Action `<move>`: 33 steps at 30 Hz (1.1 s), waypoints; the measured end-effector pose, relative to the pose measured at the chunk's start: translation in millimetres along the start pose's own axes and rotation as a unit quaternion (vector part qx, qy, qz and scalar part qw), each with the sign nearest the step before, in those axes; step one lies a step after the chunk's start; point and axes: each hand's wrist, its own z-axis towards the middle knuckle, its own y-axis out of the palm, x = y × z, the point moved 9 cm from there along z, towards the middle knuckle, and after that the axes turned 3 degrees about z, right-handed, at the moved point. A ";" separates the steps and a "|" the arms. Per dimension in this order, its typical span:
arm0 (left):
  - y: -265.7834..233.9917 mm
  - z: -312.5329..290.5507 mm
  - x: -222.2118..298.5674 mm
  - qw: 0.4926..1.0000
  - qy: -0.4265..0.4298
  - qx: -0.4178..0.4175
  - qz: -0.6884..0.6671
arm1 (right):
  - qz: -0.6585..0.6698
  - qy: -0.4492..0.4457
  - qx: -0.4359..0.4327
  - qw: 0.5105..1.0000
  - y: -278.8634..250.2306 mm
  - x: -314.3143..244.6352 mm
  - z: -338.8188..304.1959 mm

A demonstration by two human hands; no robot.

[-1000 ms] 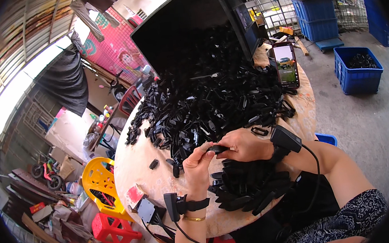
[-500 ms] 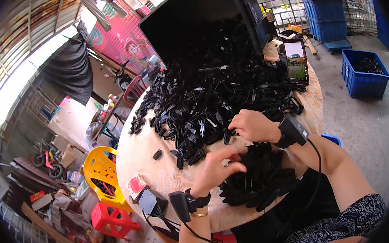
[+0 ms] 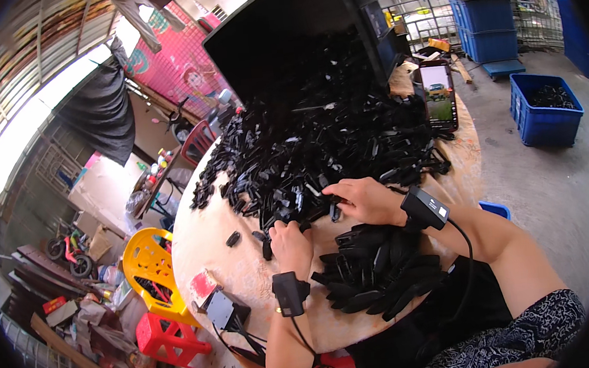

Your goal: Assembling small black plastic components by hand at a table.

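Observation:
A big heap of small black plastic parts [image 3: 319,140] covers the far half of a round wooden table [image 3: 216,247]. My left hand [image 3: 291,244] rests at the heap's near edge, fingers curled on a black part. My right hand [image 3: 366,199] lies palm down on the heap's edge, fingers among the parts; whether it grips one is hidden. A neat stack of finished black parts [image 3: 379,271] lies just in front of me, between my forearms. Both wrists carry a small black device with a cable.
A tilted black bin [image 3: 281,31] spills the heap at the table's far side. A phone [image 3: 439,94] stands at the far right of the table. A blue crate [image 3: 545,107] sits on the floor to the right; a yellow chair [image 3: 149,267] and a red stool [image 3: 168,339] stand left.
Both hands moved from near my body out to the heap's near edge. The part held between them a second ago is gone from view, and the view shifted slightly.

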 end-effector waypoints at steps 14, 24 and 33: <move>11.2 -9.2 50.7 0.730 -0.074 -0.172 -0.657 | 0.176 0.032 0.053 0.982 -8.6 0.9 -4.7; 6.4 -14.1 43.9 0.609 -0.102 -0.131 -0.776 | 0.255 0.116 0.057 0.958 -1.9 11.5 -6.2; 1.3 -11.0 36.3 0.660 -0.098 -0.053 -0.743 | 0.183 0.059 0.040 0.981 -7.4 -2.2 -6.3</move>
